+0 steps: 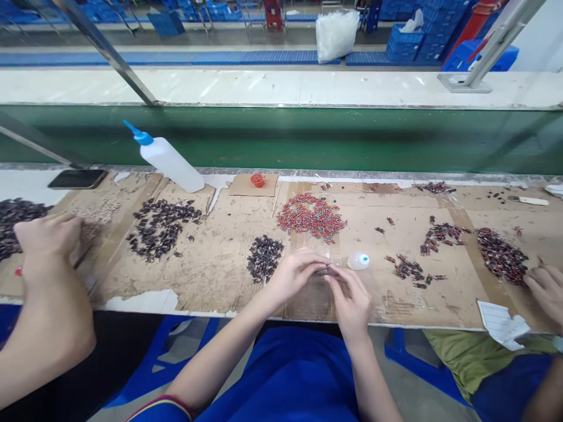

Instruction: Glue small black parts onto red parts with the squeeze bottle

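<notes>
My left hand (pixel 299 271) and my right hand (pixel 353 294) meet over the cardboard-covered bench (pixel 220 258). Their fingertips pinch together on a small dark part (pixel 326 267), too small to make out. Just left of my left hand lies a pile of small black parts (pixel 264 258). Beyond my hands spreads a heap of small red and dark parts (pixel 310 217). A small squat white bottle with a blue tip (pixel 359 261) lies close to my right hand.
A large white squeeze bottle (pixel 171 164) stands tilted at the back left, near a red cap (pixel 257 180). Co-workers' hands (pixel 50 234) work at left and right. More dark parts (pixel 501 255) lie rightward. A green conveyor belt (pixel 285 140) runs behind.
</notes>
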`<state>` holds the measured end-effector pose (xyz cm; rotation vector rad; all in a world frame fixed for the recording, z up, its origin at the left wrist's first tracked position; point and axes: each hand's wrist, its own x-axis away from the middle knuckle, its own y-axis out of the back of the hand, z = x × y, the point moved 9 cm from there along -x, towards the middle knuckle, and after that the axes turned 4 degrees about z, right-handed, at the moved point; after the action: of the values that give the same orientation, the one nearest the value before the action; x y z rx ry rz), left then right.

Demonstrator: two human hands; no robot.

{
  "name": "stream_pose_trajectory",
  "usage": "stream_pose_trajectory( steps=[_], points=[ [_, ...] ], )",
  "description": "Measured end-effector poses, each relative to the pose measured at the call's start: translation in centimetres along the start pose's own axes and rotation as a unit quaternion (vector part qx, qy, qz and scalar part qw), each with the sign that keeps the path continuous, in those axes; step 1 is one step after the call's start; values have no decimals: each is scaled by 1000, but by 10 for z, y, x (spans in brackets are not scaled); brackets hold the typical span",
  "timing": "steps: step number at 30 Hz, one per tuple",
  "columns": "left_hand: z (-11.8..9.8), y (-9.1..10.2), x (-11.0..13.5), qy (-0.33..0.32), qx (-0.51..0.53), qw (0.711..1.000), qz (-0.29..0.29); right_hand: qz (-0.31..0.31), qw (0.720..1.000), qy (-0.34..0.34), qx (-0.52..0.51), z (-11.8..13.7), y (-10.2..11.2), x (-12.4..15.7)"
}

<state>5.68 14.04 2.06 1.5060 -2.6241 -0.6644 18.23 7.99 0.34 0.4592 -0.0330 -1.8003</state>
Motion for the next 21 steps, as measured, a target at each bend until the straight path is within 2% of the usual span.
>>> stream_pose_trajectory(
  steps=[4, 7, 10, 13, 15, 18, 21],
  points=[
    [16, 1, 13, 59, 43, 996, -43, 15, 995, -79, -52, -21, -9, 3],
    [24, -1, 15, 65, 34, 997, -32, 21, 992, -101, -72, -26, -12, 5],
    [26, -4, 14, 35, -77, 996, -6, -13, 983, -154, -97, -38, -7, 9],
    [32, -13, 13, 24, -221, 974, 37, -64, 971, -207, -102, -49, 3, 16],
    [38, -19, 14, 32, -267, 961, 61, -76, 967, -222, -99, -52, 7, 19],
    [38, -19, 14, 28, -248, 967, 49, -70, 963, -234, -114, -51, 4, 20],
    [29, -8, 15, 15, -121, 992, -8, -78, 953, -251, -154, -48, -4, 20]
  ],
)
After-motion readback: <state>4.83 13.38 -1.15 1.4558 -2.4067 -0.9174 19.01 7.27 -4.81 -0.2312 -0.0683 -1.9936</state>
